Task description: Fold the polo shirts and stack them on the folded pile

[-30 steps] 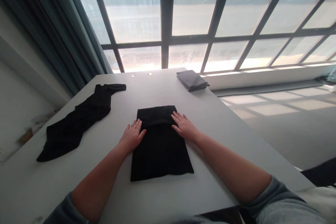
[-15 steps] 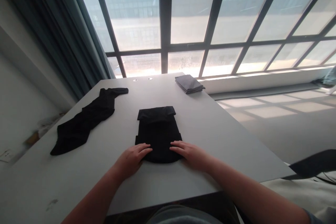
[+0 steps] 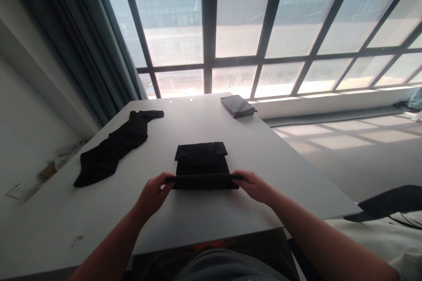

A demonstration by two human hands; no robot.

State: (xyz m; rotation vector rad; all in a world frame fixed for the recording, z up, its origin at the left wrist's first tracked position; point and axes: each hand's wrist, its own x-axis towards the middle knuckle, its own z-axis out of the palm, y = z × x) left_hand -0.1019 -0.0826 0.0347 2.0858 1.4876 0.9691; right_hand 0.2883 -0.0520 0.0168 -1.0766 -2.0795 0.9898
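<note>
Black cloth (image 3: 202,164) is right between both hands, folded flat on the white table (image 3: 280,171), and the grip is closed at both ends: left hand (image 3: 155,192) pinching the left end of the near band (image 3: 204,181), right hand (image 3: 253,185) pinching the right end. Band runs pretty straight from one grip to the other. Can't tell if its underside is off the table or resting on it.

Looks to me like a folding step, with the near end getting brought over toward the far flap (image 3: 201,151), which lies just past the grip, already turned over. If that's right, the next move calls for both hands going away from the body together at the same height, keeping the band taut so it doesn't skew. I'd watch the sides too, since the far flap pokes out slightly wider than the part below it.

Headcount: two hands, one cloth in the grip. One other black garment (image 3: 115,149), spread out well to the left of the grip and a bit beyond it. One gray pile (image 3: 238,106) well beyond the right grip, by the table's edge; layers are too small to count. Two little round fittings (image 3: 190,100) way past the grip, at the far edge.
</note>
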